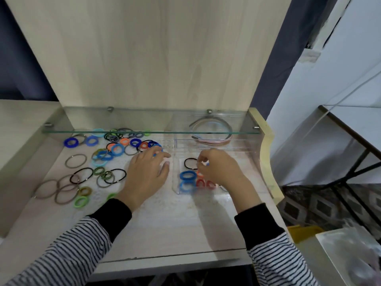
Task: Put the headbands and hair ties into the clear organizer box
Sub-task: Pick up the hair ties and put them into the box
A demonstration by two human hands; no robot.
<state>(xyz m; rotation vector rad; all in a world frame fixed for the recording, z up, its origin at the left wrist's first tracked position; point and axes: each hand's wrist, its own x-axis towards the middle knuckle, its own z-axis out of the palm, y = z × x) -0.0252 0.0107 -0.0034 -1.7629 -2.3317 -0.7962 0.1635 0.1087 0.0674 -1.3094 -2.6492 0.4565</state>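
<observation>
Pale wooden desk carries your clear organizer box under a glass shelf. Headbands lie in its rear compartment. Loose hair ties scatter left of it. Your left hand rests flat, fingers spread, beside it; your right hand pinches something small over its front compartment.

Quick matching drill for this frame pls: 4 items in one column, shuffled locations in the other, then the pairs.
Items
1. headbands
2. thin black hair tie
3. green ring
4. left hand

Places
A. on the desk, near left, outside the box
B. far compartment of the clear organizer box, partly under the glass shelf
C. flat on the desk just left of the box
D. near compartment of the box, by the right hand

Pairs: 1-B, 2-D, 3-A, 4-C
</observation>
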